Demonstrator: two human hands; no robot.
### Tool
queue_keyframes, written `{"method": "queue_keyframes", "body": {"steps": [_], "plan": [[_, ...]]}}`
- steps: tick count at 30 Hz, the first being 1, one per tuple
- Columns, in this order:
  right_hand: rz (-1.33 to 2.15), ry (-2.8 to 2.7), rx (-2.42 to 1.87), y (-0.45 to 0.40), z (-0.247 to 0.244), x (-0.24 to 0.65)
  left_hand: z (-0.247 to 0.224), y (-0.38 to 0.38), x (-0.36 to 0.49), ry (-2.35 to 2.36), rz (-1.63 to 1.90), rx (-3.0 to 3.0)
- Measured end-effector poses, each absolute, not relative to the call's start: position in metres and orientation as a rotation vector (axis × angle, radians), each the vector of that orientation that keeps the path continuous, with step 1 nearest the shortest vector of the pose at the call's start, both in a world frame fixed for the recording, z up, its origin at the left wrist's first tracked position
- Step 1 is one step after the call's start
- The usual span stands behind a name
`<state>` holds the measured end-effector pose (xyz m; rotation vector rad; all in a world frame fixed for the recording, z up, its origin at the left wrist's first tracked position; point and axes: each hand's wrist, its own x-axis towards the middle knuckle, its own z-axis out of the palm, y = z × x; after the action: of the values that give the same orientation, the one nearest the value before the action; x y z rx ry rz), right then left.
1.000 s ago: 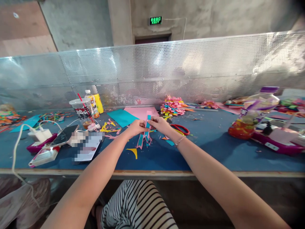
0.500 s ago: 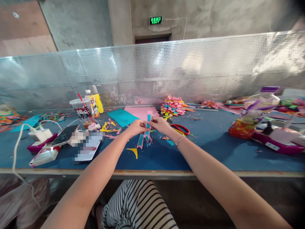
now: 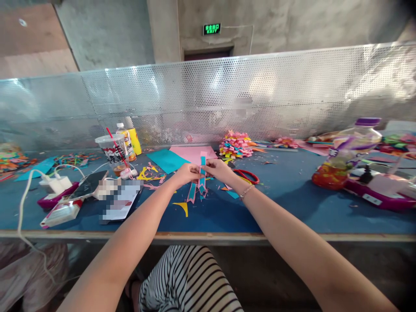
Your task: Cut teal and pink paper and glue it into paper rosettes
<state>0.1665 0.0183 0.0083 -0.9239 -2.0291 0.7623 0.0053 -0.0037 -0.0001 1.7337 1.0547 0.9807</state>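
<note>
On my feed, left arm [image 3: 139,221] and right arm [image 3: 286,229] both cross the tabletop's [image 3: 224,216] front edge | they converge well in from it | right wrist [image 3: 245,191] nearly straight | left hand [image 3: 188,173] and right hand [image 3: 219,169] close together, fingers pinched | right fingertips slightly farther from the front edge.

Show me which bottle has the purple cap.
The bottle on the right, with reddish-orange contents; the other bottle, behind the plastic cup, has a white cap.
</note>
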Motion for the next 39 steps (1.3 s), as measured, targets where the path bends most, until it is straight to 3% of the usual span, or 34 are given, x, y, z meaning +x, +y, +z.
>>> {"method": "queue_keyframes", "body": {"steps": [27, 39], "plan": [[0.795, -1.990, -0.888, 0.0243, 0.0032, 0.1678, 0.0018, -0.0062, 0.0053, 1.023, 0.959, 1.734], [0.976, -1.812, -0.828, 0.0173, 0.0105, 0.1689, 0.0051, -0.0106, 0.0073, 1.014, 0.935, 1.713]]}}
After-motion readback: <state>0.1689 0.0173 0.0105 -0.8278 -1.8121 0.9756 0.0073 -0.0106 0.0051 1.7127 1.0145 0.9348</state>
